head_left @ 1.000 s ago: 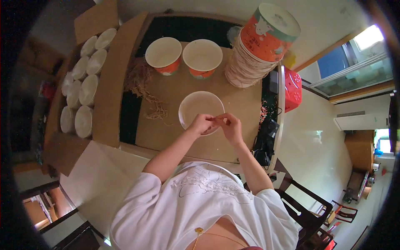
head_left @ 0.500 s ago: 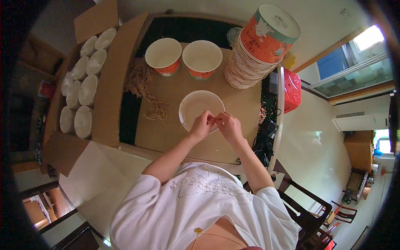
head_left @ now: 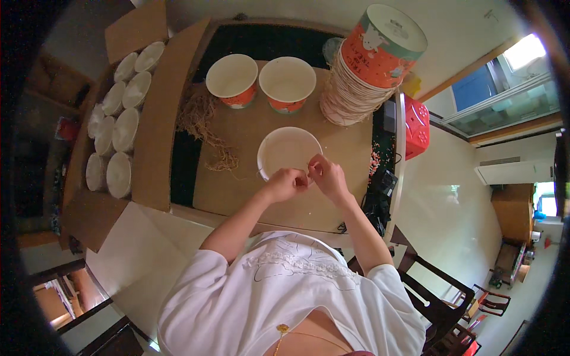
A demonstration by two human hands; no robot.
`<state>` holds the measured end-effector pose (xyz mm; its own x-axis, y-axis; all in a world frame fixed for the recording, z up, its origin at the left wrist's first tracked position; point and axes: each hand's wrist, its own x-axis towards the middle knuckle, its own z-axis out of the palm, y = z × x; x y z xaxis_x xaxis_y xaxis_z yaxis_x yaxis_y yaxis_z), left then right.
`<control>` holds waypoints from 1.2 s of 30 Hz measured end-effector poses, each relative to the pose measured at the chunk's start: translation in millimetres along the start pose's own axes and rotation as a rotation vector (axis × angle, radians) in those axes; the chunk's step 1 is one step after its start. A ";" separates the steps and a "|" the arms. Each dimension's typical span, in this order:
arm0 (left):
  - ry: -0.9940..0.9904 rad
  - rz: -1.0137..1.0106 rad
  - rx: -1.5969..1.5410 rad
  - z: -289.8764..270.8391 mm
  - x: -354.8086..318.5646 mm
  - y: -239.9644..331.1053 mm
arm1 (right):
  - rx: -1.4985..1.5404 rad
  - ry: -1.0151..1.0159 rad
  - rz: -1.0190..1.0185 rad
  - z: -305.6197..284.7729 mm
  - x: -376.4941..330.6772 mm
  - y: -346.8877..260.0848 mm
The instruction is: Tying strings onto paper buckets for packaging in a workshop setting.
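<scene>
A paper bucket with a white inside [head_left: 285,148] stands right before me on the cardboard sheet. Over its near rim, my left hand [head_left: 288,184] is closed in a pinch, knuckles up. Just to the right my right hand [head_left: 326,178] pinches at the same spot, its fingertips touching or almost touching the left ones. Whatever lies between the fingertips is too small to make out. A tangle of brown twine [head_left: 199,118] lies left of the bucket, with loose strands trailing toward it. Two orange and green printed paper buckets [head_left: 231,77] stand farther back.
A tall stack of nested buckets [head_left: 359,89], wound about with twine-like strands, rises at the back right. An open carton [head_left: 169,118] full of wrapped white cups is on the left. Black cables [head_left: 375,207] and small beads lie along the right table edge, near a red stool [head_left: 415,127].
Both hands have shifted slightly down toward me, and the left has turned so its knuckles face up. The fingertips have drawn slightly apart. The bucket sits slightly farther right and back.
</scene>
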<state>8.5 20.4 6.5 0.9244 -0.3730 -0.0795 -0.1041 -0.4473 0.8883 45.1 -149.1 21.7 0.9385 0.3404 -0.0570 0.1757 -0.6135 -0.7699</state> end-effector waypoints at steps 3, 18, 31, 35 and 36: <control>0.052 -0.129 -0.043 0.0 1.9 -0.7 | 0.032 -0.019 -0.002 -1.5 -0.5 -1.7; 0.285 0.173 0.310 -0.5 0.3 -1.8 | 0.032 -0.019 -0.026 0.6 1.5 2.3; 0.181 0.232 0.540 0.3 14.1 13.1 | 0.090 0.133 -0.092 3.5 0.3 6.0; 0.245 0.073 -0.038 9.2 17.5 -7.5 | 0.143 0.116 -0.046 9.7 -2.7 6.3; 0.190 -0.063 -0.331 10.3 18.8 -11.2 | 0.206 0.143 -0.054 12.3 -4.6 7.9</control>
<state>23.3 10.0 -9.6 0.9800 -0.1821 -0.0808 0.0504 -0.1659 0.9848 38.6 -146.7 8.0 0.9645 0.2555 0.0672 0.1765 -0.4341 -0.8834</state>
